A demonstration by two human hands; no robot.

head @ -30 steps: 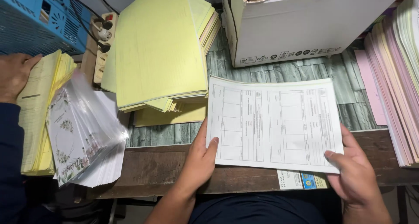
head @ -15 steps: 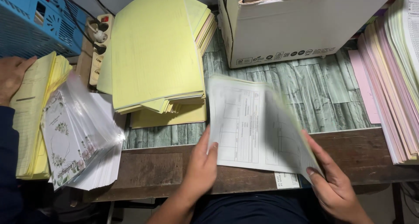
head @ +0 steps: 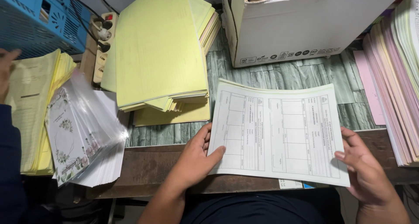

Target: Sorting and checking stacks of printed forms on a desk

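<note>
While both hands grip it, the printed form (head: 279, 134), a white sheet ruled into boxes and columns, lies landscape at the middle of the view, its near edge over the brown wooden ledge (head: 144, 165) and its far edge over the grey-green plank-patterned tabletop (head: 283, 75). Left hand (head: 194, 158), at 7 o'clock of the sheet: fingers curled under the left edge, thumb pressed on top, grasping the form. Right hand (head: 364, 167), at 4 o'clock of the sheet: thumb on the right edge, fingers wrapped beneath, likewise grasping it. Stack of yellow sheets (head: 159, 53), at 10 o'clock of the form, fanned at its near end, just beside the form's far left corner. White cardboard box (head: 301, 27), at 12 o'clock, standing on the tabletop. Pile of pink and pale sheets (head: 399, 84), at 3 o'clock, along the right margin. Bundle of floral cards in clear sleeves (head: 80, 134), at 9 o'clock, well apart from the form. Second yellow pile (head: 37, 106), farther out at 9 o'clock, with another person's hand (head: 6, 71) and dark sleeve at the left border. Blue plastic basket (head: 32, 18) and white power strip (head: 102, 40), at 10 o'clock, far corner.
</note>
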